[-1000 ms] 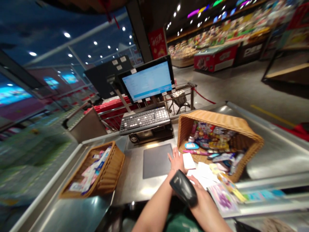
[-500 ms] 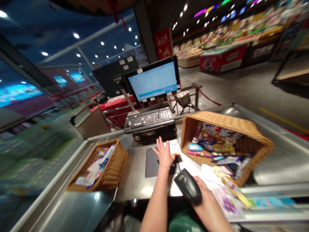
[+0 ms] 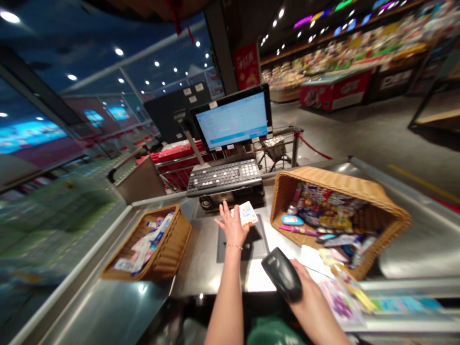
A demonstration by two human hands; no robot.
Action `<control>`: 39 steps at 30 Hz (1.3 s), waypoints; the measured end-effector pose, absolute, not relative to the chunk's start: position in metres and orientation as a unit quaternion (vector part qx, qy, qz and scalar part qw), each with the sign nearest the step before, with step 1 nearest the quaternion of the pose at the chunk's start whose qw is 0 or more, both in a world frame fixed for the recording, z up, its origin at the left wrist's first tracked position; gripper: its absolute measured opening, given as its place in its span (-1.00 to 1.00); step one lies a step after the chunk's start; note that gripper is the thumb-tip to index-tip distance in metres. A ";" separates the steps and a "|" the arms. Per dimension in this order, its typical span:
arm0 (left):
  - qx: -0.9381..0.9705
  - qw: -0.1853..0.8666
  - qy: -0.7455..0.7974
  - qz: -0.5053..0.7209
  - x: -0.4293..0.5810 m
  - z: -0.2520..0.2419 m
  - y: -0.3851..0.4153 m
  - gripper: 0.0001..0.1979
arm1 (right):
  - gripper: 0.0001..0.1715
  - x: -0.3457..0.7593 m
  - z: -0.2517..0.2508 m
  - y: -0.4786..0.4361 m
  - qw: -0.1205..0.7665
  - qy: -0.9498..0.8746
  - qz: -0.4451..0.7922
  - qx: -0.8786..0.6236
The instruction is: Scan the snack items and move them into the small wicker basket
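Note:
My left hand (image 3: 233, 229) reaches over a dark grey pad (image 3: 224, 247), its upper fingers spread. A white printed card (image 3: 247, 214) sits between its thumb and index side; how it is pinched is partly hidden. Wrapped round the handle of a black handheld scanner (image 3: 282, 275) is my right hand (image 3: 304, 287), with the scanner's head pointing up and left beside the pad. Right of the pad, a large wicker basket (image 3: 334, 179) lies tipped towards me, full of small packets. A smaller wicker basket (image 3: 179, 239) at left holds several white and blue packages.
Behind the pad stand a keyboard (image 3: 226, 177) and a lit monitor (image 3: 233, 122). White paper (image 3: 312, 258) and colourful packets (image 3: 339, 299) lie by the large basket's front edge. Metal rims border the counter (image 3: 196, 275). A shopping cart is beyond the monitor.
My left hand has moved left over the pad, and the white card has moved left with it. My right hand still holds the scanner in nearly the same place.

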State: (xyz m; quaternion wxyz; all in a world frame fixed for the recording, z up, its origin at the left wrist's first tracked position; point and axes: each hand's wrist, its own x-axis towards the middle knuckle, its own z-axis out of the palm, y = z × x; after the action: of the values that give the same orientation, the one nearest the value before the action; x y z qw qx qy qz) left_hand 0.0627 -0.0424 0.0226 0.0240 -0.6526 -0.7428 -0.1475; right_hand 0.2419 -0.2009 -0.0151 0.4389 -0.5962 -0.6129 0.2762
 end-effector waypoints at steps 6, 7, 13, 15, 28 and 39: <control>-0.647 0.022 -0.745 -0.159 0.057 0.024 -0.043 -0.27 | -0.49 0.242 -0.018 -0.201 0.331 -0.682 0.227 -0.611; -0.646 0.022 -0.746 -0.161 0.055 0.024 -0.044 -0.27 | -0.47 0.242 -0.018 -0.201 0.304 -0.698 0.212 -0.612; -0.639 0.034 -0.749 -0.172 0.046 0.019 -0.044 -0.27 | -0.42 0.239 -0.015 -0.199 0.240 -0.734 0.174 -0.611; -0.636 0.037 -0.751 -0.175 0.042 0.017 -0.045 -0.26 | -0.41 0.238 -0.012 -0.199 0.233 -0.738 0.171 -0.610; -0.614 0.037 -0.765 -0.191 0.026 0.018 -0.050 -0.26 | -0.42 0.233 -0.011 -0.195 0.217 -0.754 0.179 -0.594; -0.592 0.045 -0.776 -0.213 0.012 0.026 -0.053 -0.27 | -0.39 0.230 -0.011 -0.198 0.204 -0.746 0.209 -0.598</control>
State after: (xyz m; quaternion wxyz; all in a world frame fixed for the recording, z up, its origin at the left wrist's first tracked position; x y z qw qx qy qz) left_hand 0.0124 -0.0534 0.0260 0.0448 -0.5922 -0.7759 -0.2129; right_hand 0.2299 -0.1984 -0.0112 0.2036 -0.5984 -0.7462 0.2090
